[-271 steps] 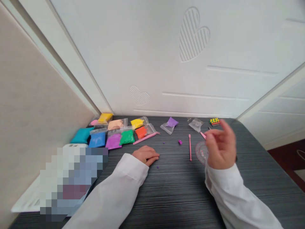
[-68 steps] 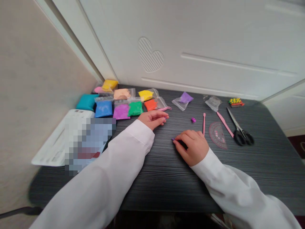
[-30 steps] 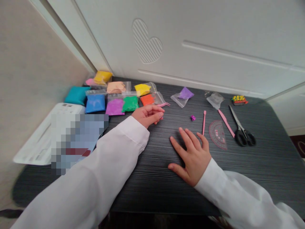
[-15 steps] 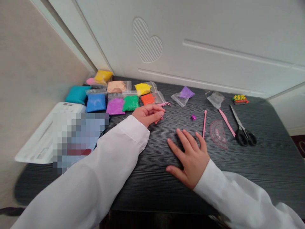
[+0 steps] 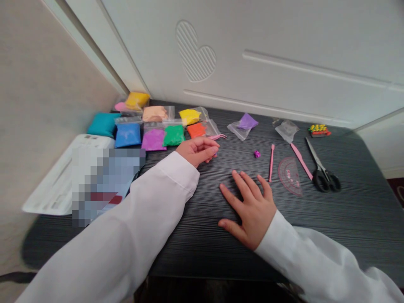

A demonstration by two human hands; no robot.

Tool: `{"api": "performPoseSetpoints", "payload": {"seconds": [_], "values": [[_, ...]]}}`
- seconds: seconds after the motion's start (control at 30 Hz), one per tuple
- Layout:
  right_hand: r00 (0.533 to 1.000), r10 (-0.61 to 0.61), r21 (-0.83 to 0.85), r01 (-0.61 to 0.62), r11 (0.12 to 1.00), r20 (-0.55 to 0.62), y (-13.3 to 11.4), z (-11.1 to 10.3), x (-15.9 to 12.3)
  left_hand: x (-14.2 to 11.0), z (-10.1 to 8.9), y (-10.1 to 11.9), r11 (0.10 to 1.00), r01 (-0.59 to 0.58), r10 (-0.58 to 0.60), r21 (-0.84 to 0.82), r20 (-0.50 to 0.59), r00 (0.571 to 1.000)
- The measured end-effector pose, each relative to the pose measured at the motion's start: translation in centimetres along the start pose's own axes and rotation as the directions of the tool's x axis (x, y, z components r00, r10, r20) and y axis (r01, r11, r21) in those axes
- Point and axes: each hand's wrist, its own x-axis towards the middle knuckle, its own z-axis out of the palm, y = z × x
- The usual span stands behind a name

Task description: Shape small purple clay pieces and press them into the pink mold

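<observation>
My left hand (image 5: 198, 151) is closed, thumb against curled fingers, beside the bags of coloured clay. A tiny bluish spot shows at its fingertips; what it holds, if anything, I cannot make out. Just beyond it lie pink tweezers (image 5: 217, 136) and an orange clay bag (image 5: 196, 130). My right hand (image 5: 251, 208) is palm down over the dark table (image 5: 202, 235), fingers spread; anything under the palm is hidden. Ahead of it sits a small purple clay piece (image 5: 257, 154). A thin pink modelling tool (image 5: 272, 163) and a clear protractor (image 5: 290, 176) lie to its right.
Blue (image 5: 128, 134), magenta (image 5: 154, 139) and green (image 5: 174, 135) clay bags are at the left, near a white tray (image 5: 57, 185). A pink knife (image 5: 301, 160), black-handled scissors (image 5: 322, 170) and a multicoloured clay piece (image 5: 318, 131) lie right. A white panel (image 5: 268, 84) rises behind.
My right hand has slid very slightly to the left, fingers still spread. My left hand keeps its closed pose, and the things on the table stay where they were.
</observation>
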Motion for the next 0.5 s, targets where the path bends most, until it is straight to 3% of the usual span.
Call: {"api": "performPoseSetpoints", "payload": {"seconds": [0.13,0.27,0.37,0.5], "values": [[0.998,0.051,-0.025,-0.052,0.998,-0.031,0.11,-0.03,0.08,-0.09,0.04,0.05,1.0,-0.003,0.003,0.01,0.0,1.0],[1.0,-0.024,-0.007,0.024,1.0,-0.001,0.05,0.03,0.15,-0.1,0.01,0.05,1.0,-0.005,0.004,0.024,0.012,1.0],[0.998,0.054,-0.032,-0.055,0.998,-0.024,-0.07,-0.05,0.13,-0.07,0.03,-0.01,1.0,-0.006,0.006,0.015,0.007,1.0],[0.999,-0.029,-0.007,0.029,1.0,0.036,-0.05,-0.03,0.13,-0.01,0.08,-0.12,1.0,-0.017,0.017,-0.017,-0.002,1.0]]}}
